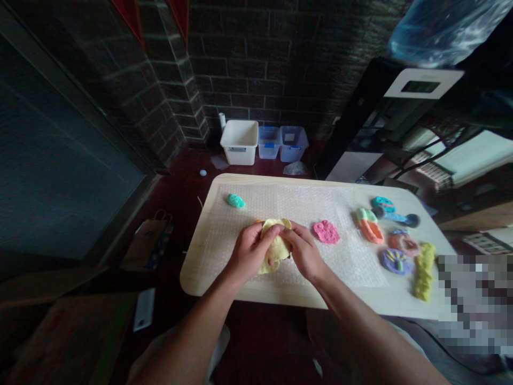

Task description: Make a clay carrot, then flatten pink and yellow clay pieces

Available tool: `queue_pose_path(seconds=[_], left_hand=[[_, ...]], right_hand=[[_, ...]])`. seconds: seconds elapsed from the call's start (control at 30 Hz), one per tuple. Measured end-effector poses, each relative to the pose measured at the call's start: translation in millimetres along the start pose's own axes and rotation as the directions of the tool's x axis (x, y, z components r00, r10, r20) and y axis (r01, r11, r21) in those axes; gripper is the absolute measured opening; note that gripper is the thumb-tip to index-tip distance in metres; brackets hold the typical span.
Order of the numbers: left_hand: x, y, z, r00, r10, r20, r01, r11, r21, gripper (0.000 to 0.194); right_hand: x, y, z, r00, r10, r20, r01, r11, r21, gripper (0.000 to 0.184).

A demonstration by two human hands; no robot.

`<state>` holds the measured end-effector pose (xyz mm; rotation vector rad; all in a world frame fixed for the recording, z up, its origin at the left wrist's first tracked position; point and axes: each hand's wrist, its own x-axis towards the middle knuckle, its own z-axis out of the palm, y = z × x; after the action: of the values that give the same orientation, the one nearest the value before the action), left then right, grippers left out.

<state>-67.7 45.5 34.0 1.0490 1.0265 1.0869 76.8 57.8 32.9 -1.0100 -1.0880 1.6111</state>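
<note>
Over the front half of the table, my left hand (251,247) and my right hand (302,248) pinch a pale yellow clay piece (278,248) between them. The thumbs meet near its upper part. It looks soft and thin, with wavy edges and a small reddish spot low down; a bit of orange peeks out behind the left fingers. To the right of my right hand lies a flat, lumpy pink clay piece (327,232). A small turquoise clay lump (236,200) sits farther back on the left. Both lie on bubble wrap (296,200).
Several coloured clay shapes stand at the right of the pale table (196,278), among them an orange and green one (369,225), a purple disc (396,262) and a yellow-green strip (424,271). Behind, on the floor, are a white bin (239,141) and two clear boxes.
</note>
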Motion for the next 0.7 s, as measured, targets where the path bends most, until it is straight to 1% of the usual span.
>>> queue_pose_path(seconds=[0.07,0.17,0.23,0.3,0.37,0.43,0.5,0.57,0.63,0.7], left_hand=[[0,1,-0.2,0.999,0.051,-0.019,-0.050,0.998,0.033,0.047],[0,1,0.3,0.995,0.094,-0.026,-0.092,0.993,0.073,0.046],[0,1,1.2,0.996,0.086,-0.026,-0.084,0.993,0.078,0.046],[0,0,2.0,0.998,0.061,-0.034,-0.059,0.997,0.045,0.046],[-1,-1,1.9,0.999,0.025,-0.028,-0.026,0.999,-0.019,0.046],[-1,-2,0.4,0.999,0.016,-0.031,-0.017,0.999,-0.048,0.046],[0,-2,-2.3,0.996,0.049,-0.068,-0.049,0.999,0.001,0.046],[0,-1,-4.9,0.987,0.105,-0.117,-0.095,0.992,0.088,0.047],[1,-1,-6.5,0.980,0.145,-0.135,-0.125,0.981,0.146,0.048],[1,0,-6.7,0.978,0.157,-0.134,-0.136,0.979,0.154,0.049]], right_hand=[[0,2,-1,1.000,-0.008,-0.014,0.009,1.000,0.009,0.045],[-1,1,0,0.999,-0.043,-0.015,0.042,0.998,-0.048,0.047],[-1,-1,1,0.998,-0.063,-0.016,0.061,0.995,-0.077,0.047],[-1,-3,1,0.998,-0.063,-0.013,0.062,0.995,-0.074,0.048],[-1,-4,0,0.999,-0.046,-0.012,0.045,0.997,-0.060,0.048],[-1,-4,-1,1.000,-0.022,-0.015,0.021,0.999,-0.042,0.051],[-1,-4,-2,1.000,-0.010,-0.012,0.009,0.999,-0.048,0.054],[-2,-4,-1,0.999,-0.029,-0.013,0.028,0.996,-0.090,0.056],[-2,-6,1,0.998,-0.061,-0.022,0.057,0.988,-0.144,0.058],[-2,-9,2,0.997,-0.076,-0.033,0.069,0.983,-0.169,0.059]])
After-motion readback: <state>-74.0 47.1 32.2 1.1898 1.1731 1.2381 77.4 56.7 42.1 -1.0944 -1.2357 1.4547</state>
